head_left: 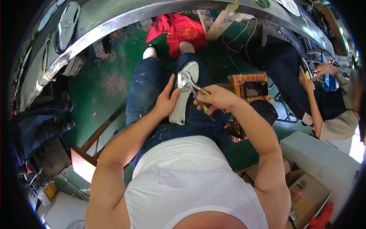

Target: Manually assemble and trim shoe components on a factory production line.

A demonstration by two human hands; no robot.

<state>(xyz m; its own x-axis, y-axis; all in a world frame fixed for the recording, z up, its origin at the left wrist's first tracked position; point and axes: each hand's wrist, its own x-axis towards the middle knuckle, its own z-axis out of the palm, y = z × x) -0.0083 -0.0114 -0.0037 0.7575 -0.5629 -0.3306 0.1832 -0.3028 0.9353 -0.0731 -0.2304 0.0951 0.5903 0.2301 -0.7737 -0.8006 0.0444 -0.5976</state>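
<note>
A shoe [179, 110] with a whitish sole side facing up lies lengthwise across my lap, over the dark blue jeans [141, 86]. My left hand [166, 99] is against its left edge, fingers stretched out and the thumb apart from them at the rim. A pair of metal pincers [187, 79] with yellowish handles is in my right hand [216, 98]. Their jaws are at a pale strip on the shoe's left edge, near its far end. Whether the jaws grip that strip I cannot make out.
A metal-edged bench [126, 18] curves across the far side, with a shoe [68, 26] on it at the left. Red cloth [187, 30] lies beyond my feet. At the right, a phone [256, 89] rests on a patterned surface near a seated person [282, 61]. A cardboard box [310, 191] stands behind.
</note>
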